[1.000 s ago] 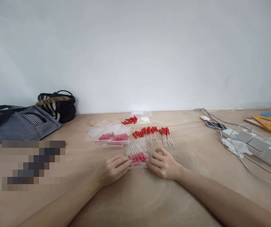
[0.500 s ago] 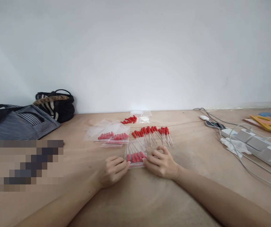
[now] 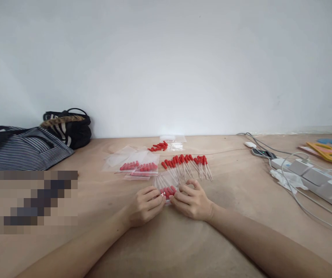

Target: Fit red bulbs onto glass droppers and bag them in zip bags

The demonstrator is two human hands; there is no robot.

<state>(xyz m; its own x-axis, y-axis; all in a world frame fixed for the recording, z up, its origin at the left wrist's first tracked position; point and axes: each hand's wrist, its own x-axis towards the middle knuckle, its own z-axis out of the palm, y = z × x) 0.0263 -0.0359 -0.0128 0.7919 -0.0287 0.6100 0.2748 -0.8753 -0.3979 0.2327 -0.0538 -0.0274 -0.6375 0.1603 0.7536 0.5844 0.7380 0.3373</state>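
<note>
A clear zip bag [image 3: 166,180] holding several droppers with red rubber bulbs lies in front of me, its zip edge towards me. My left hand [image 3: 147,205] pinches the left part of that edge, fingers curled. From the other side, my right hand [image 3: 191,201] pinches the same edge, so the two thumbs are close together. Just beyond the bag, loose droppers [image 3: 184,160] with red bulbs and thin clear stems are fanned out. Filled zip bags [image 3: 141,173] lie overlapping to the left of them.
Farther back are loose red bulbs [image 3: 158,146] and a pack of clear tubes [image 3: 176,146]. A striped bag [image 3: 26,148] and a black bag [image 3: 77,131] stand at left. A power strip [image 3: 313,177] with cables, a white tissue [image 3: 289,179] and yellow-framed item [image 3: 329,152] are at right.
My left hand has slid right along the bag's edge, and my right hand has shifted slightly left. My hands are now closer together, covering more of the zip.
</note>
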